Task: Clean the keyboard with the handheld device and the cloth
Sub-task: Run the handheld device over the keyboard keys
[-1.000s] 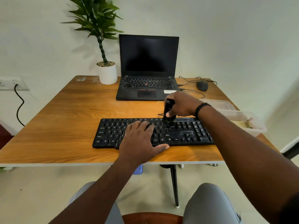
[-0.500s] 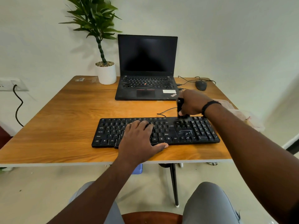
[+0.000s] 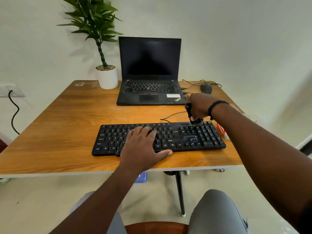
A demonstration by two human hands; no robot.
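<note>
A black keyboard [image 3: 175, 137] lies across the front of the wooden table [image 3: 59, 125], with pale scratch-like marks on its right keys. My left hand [image 3: 143, 146] rests flat on the middle keys, fingers spread, holding the keyboard down. My right hand [image 3: 200, 107] grips a small black handheld device [image 3: 191, 115] upright, its tip on the top row above the number pad. No cloth is plainly visible; my right forearm hides the table's right edge.
An open black laptop [image 3: 149, 71] stands behind the keyboard, with a potted plant [image 3: 103, 53] to its left and a wired mouse [image 3: 206, 88] to its right. A red-and-white object [image 3: 221, 130] peeks out beside the keyboard's right end. A thin cable [image 3: 172, 115] runs behind the keyboard.
My right hand has carried the device rightward along the keyboard's top row, from the middle to above the number pad. The left hand has stayed put.
</note>
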